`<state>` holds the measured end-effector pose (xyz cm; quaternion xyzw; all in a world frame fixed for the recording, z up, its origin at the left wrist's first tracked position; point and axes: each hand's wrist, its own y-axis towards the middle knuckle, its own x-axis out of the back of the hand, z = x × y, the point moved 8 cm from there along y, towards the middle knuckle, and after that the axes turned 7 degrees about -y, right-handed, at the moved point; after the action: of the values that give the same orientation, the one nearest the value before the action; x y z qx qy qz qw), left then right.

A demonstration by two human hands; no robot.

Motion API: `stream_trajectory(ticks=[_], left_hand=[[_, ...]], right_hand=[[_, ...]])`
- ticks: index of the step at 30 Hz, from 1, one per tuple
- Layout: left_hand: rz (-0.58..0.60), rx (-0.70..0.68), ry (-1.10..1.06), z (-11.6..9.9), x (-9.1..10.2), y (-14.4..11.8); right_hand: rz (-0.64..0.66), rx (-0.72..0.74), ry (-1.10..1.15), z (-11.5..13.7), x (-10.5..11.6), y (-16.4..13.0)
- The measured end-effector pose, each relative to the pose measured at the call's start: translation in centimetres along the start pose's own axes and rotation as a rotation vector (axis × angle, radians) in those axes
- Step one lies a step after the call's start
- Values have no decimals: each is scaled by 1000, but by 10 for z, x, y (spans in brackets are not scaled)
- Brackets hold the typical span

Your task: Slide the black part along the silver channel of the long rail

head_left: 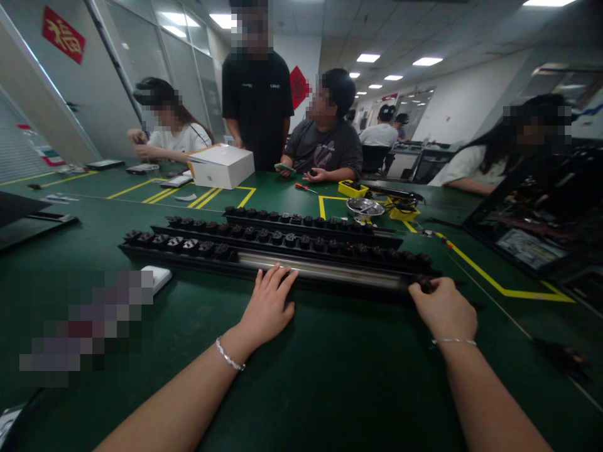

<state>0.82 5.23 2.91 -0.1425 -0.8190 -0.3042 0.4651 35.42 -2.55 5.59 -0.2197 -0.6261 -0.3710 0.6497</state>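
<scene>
Across the table in front of me lies the nearest long black strip (188, 258). Small black socket-like pieces (191, 246) fill its left part, and a bare shiny metal channel (325, 269) shows farther right. My left hand (271, 304) rests with spread fingers on the strip's front edge, near the middle. At the right end, my right hand (446, 309) pinches a small dark socket-like piece (425, 284), partly hidden by the fingers. Directly behind lie a second strip (277, 238) and a third strip (292, 218), both lined with similar black pieces.
A white box (221, 166), a metal bowl (365, 208), a yellow tray (352, 188) and an orange screwdriver (305, 188) are farther back. An open dark case (532, 213) stands at right. Several people are around the green table (330, 376).
</scene>
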Motion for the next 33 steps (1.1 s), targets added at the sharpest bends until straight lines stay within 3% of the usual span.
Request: stream_trajectory(ticks=[33], left_hand=[[3, 2, 9, 1, -1, -1]], right_hand=[[34, -71, -6, -11, 1, 6]])
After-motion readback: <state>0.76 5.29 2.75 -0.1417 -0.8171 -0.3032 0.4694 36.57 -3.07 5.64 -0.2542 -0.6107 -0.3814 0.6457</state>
